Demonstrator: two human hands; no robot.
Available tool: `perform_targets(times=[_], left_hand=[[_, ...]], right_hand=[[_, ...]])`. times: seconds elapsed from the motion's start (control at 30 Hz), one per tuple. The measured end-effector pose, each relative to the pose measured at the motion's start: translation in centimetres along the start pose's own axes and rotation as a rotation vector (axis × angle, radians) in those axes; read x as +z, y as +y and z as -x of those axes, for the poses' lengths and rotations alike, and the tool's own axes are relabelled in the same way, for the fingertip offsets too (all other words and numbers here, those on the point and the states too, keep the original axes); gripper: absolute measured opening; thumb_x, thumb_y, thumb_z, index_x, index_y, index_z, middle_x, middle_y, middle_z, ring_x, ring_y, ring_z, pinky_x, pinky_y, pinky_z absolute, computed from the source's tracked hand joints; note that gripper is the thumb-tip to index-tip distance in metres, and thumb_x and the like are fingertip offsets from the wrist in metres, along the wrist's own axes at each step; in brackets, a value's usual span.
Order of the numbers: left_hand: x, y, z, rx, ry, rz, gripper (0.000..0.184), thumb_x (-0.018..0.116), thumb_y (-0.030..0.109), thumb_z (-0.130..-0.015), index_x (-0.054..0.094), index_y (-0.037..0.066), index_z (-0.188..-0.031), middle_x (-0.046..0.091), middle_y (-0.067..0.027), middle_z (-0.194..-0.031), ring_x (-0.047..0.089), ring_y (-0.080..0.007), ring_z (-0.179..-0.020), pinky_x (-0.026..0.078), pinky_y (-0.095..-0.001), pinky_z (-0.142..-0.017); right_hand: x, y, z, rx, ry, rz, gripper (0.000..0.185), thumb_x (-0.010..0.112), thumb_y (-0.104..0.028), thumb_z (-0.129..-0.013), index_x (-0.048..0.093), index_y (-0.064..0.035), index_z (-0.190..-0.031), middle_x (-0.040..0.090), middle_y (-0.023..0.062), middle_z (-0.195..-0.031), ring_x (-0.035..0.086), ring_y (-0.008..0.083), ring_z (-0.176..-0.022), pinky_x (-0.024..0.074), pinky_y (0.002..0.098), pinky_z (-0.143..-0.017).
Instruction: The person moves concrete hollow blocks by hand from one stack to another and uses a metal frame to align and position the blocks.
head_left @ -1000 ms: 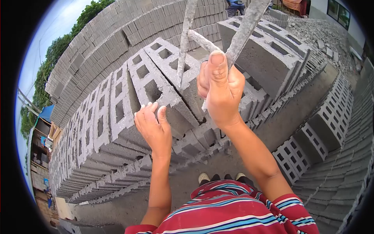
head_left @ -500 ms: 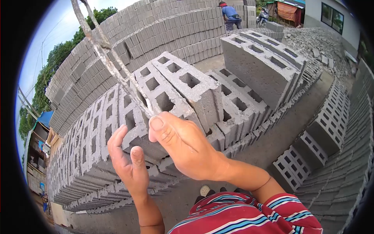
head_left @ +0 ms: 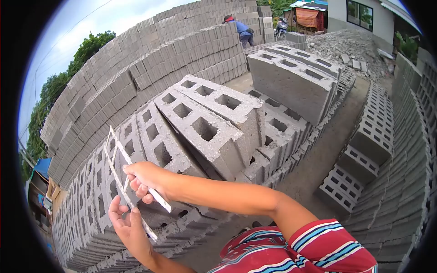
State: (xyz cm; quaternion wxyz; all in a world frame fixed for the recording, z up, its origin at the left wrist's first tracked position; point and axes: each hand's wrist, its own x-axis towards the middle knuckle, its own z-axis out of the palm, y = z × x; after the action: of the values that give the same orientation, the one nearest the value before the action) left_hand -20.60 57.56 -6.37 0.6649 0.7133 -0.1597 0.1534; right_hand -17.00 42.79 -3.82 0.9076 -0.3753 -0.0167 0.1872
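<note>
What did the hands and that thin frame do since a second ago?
The right hand swung to its left across the body, carrying the thin frame down from up high. The left hand moved left too and is now at one of the frame's legs; I can't tell if it touches. Nothing was let go: the right hand still holds the frame. The stacked blocks stayed put.

Right grip [head_left: 148, 183] — around pale frame [head_left: 162, 202] | left grip [head_left: 130, 227] — spread at its bar | blocks (hollow) [head_left: 182, 164] below
</note>
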Motion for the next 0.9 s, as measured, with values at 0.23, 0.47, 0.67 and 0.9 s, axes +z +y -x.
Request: perform_targets(times=[0.23, 0.47, 0.67, 0.9], left_hand=[[-2.1, -1.2, -1.0, -0.037, 0.0, -0.051, 0.04, 0.051, -0.009, -0.075, 0.041, -0.001, -0.112, 0.035, -0.0057, -0.101, 0.04, -0.0035, -0.062, 0.032, -0.0167, -0.055], [-1.1, -1.4, -1.5, 0.024, -0.036, -0.4, 0.034, 0.056, -0.004, -0.072, 0.045, -0.001, -0.104, 0.043, -0.0069, -0.093, 0.04, -0.0044, -0.051, 0.032, -0.0179, -0.05], [-3.0, 2.0, -2.7, 0.151, -0.198, -0.703, 0.026, 0.065, 0.013, -0.078, 0.052, -0.002, -0.094, 0.045, -0.0016, -0.074, 0.039, -0.0064, -0.056, 0.033, -0.0199, -0.052], [5.6, 8.8, -9.1, 0.71, -0.488, -0.947, 0.026, 0.066, 0.012, -0.07, 0.052, 0.0, -0.088, 0.046, -0.0083, -0.072, 0.047, -0.0181, -0.061, 0.037, -0.0286, -0.058]], right_hand=[[0.3, -0.2, 0.4, 0.0, 0.166, 0.701, 0.026, 0.053, -0.026, -0.082, 0.053, -0.0019, -0.071, 0.053, 0.0071, -0.058, 0.051, 0.0206, -0.044, 0.0409, 0.0379, -0.044], [0.7, -2.3, 10.4, -0.736, 0.599, 1.64, 0.033, 0.061, -0.028, -0.075, 0.06, 0.0034, -0.084, 0.06, 0.019, -0.067, 0.06, 0.0355, -0.065, 0.047, 0.0431, -0.06], [-5.6, -5.0, 20.9, -0.953, 0.871, 0.875, 0.026, 0.065, -0.02, -0.082, 0.061, 0.0035, -0.093, 0.06, 0.0002, -0.068, 0.051, 0.0036, -0.06, 0.0399, 0.0185, -0.055], [-17.6, -6.6, 24.9, -0.925, 1.229, 0.746, 0.032, 0.061, -0.026, -0.085, 0.059, 0.0028, -0.099, 0.06, 0.0031, -0.081, 0.054, 0.0087, -0.073, 0.0432, 0.0216, -0.066]])
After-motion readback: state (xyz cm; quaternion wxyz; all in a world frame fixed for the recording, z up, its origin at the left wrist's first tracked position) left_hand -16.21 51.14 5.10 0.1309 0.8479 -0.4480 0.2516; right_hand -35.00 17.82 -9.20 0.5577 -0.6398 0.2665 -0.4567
